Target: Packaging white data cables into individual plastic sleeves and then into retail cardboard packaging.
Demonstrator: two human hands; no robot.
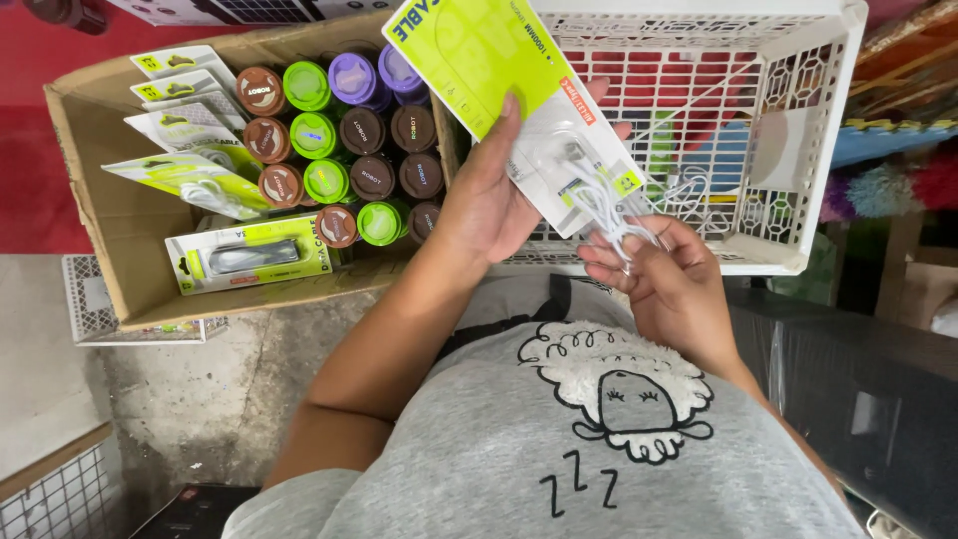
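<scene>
My left hand (489,195) holds a lime-green and white retail card pack (519,90) by its lower part, tilted above the edge of a white plastic basket. A white cable (614,215) hangs out of the pack's clear lower section. My right hand (669,274) pinches this cable's loose coils just below the pack. Both hands are over my lap, in front of a grey shirt with a sheep drawing.
A cardboard box (110,200) at left holds several round capped tubs (349,130) in brown, green and purple, plus several green packaged accessories (249,255). The white lattice basket (798,120) sits at upper right. A white crate (90,309) lies under the box. Concrete floor shows below.
</scene>
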